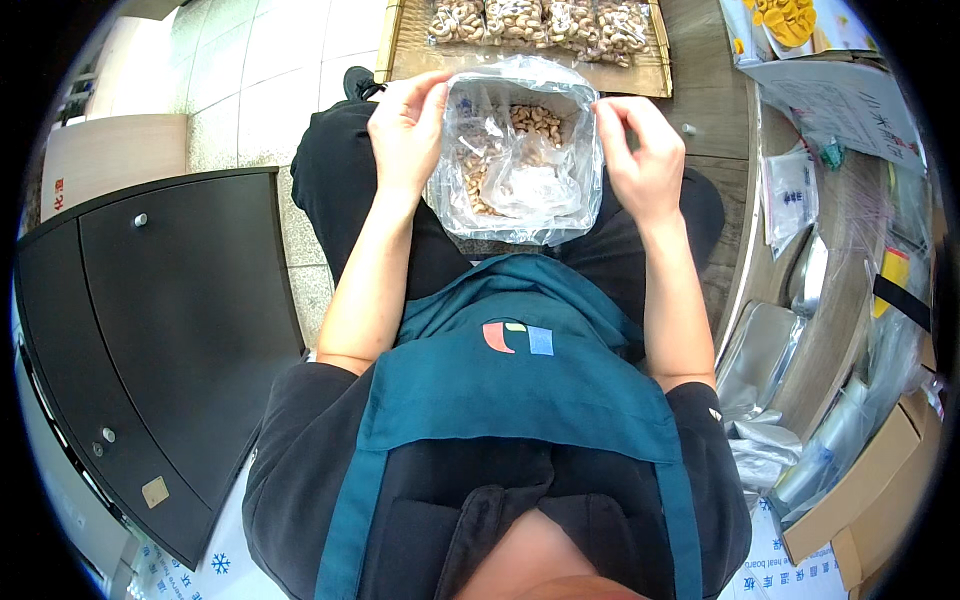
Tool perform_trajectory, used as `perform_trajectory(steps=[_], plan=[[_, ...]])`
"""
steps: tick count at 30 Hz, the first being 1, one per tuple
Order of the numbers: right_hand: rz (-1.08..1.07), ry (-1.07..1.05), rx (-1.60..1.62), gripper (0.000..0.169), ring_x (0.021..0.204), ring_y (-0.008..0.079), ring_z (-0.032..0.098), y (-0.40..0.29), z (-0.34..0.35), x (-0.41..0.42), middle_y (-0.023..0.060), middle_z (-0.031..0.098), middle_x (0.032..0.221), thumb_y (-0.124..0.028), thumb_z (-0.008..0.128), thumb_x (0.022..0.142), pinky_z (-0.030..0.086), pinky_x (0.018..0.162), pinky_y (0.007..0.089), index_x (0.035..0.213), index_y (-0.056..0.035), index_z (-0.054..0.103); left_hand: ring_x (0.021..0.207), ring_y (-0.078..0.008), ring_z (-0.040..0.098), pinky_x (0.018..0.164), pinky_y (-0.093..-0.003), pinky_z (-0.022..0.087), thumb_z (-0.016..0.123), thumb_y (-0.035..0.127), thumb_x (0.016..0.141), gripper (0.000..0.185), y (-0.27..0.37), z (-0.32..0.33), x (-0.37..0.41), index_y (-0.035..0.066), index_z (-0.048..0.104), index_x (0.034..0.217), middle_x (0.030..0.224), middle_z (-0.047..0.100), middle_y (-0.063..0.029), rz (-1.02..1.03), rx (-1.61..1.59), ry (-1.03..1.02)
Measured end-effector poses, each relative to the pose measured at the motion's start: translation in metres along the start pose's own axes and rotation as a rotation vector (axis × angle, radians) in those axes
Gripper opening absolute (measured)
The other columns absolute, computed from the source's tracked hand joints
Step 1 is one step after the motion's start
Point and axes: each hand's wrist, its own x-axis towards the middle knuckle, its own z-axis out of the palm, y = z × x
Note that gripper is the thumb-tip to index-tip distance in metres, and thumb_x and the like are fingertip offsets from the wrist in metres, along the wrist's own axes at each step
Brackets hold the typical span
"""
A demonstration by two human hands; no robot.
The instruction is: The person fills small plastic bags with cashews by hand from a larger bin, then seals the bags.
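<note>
Between my knees stands a square container lined with a clear plastic bag (517,229), its rim covered by the plastic. Cashew nuts (536,124) lie in it, partly under crumpled clear plastic (536,187). My left hand (409,131) pinches the liner's edge at the upper left corner, thumb against fingers. On the opposite side, my right hand (641,154) has its thumb and fingertips at the liner's upper right edge. Beyond the container, several clear bags of cashews (514,22) lie in a row on a woven bamboo tray (517,64).
A black cabinet (187,315) stands at the left. Along the right, a wooden shelf (840,300) carries plastic bags, a metal scoop (810,274) and a metal tray (757,352). A cardboard box (862,480) is at the lower right.
</note>
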Motion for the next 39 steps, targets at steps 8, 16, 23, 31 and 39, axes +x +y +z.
perform_trajectory(steps=[8, 16, 23, 31, 39], plan=[[0.145, -1.215, -0.415, 0.024, 0.092, 0.0378, 0.065, 0.078, 0.113, -0.039, 0.0263, 0.066, 0.094, -0.01, 0.048, 0.086, 0.051, 0.084, 0.0451, 0.09, 0.0021, 0.068, 0.08, -0.0101, 0.066, 0.069, -0.0222, 0.053, 0.062, 0.004, 0.091, 0.018, -0.001, -0.004, 0.007, 0.0, 0.051, 0.105, 0.091, 0.07, -0.01, -0.118, 0.004, 0.114], [0.216, -1.327, -0.559, 0.056, 0.126, 0.032, 0.047, 0.091, 0.171, -0.066, 0.015, 0.047, 0.138, -0.029, 0.072, 0.074, 0.044, 0.101, 0.0412, 0.124, -0.0078, 0.058, 0.077, -0.0122, 0.065, 0.069, -0.0239, 0.051, 0.06, 0.002, 0.089, 0.006, -0.016, -0.004, 0.013, 0.004, 0.065, 0.091, 0.089, 0.066, -0.0056, 0.007, 0.258, -0.028], [0.242, -1.28, -0.517, 0.033, 0.099, 0.0349, 0.064, 0.127, 0.168, -0.064, 0.0222, 0.065, 0.107, -0.02, 0.067, 0.077, 0.051, 0.087, 0.0417, 0.101, 0.0019, 0.067, 0.077, -0.0177, 0.062, 0.074, -0.029, 0.05, 0.066, 0.005, 0.08, 0.019, -0.004, -0.001, 0.007, 0.01, 0.071, 0.098, 0.09, 0.063, -0.0054, -0.057, 0.569, -0.298], [0.223, -0.859, -0.416, 0.026, 0.089, 0.0356, 0.066, 0.12, 0.171, -0.027, 0.0216, 0.066, 0.095, -0.021, 0.055, 0.083, 0.052, 0.082, 0.0454, 0.09, 0.0001, 0.069, 0.081, -0.014, 0.062, 0.068, -0.0258, 0.051, 0.064, 0.001, 0.081, 0.027, 0.004, 0.001, 0.009, 0.014, 0.071, 0.104, 0.105, 0.063, -0.0039, 0.051, 0.516, -0.235], [-0.068, -1.443, -0.391, 0.072, 0.142, 0.032, 0.021, 0.073, 0.23, -0.059, 0.01, 0.028, 0.152, -0.039, 0.072, 0.074, 0.024, 0.109, 0.0619, 0.138, -0.019, 0.047, 0.094, -0.0153, 0.063, 0.077, -0.025, 0.052, 0.062, -0.004, 0.081, 0.033, -0.005, 0.012, 0.014, 0.017, 0.073, 0.104, 0.111, 0.062, -0.0056, 0.015, 0.231, -0.252]])
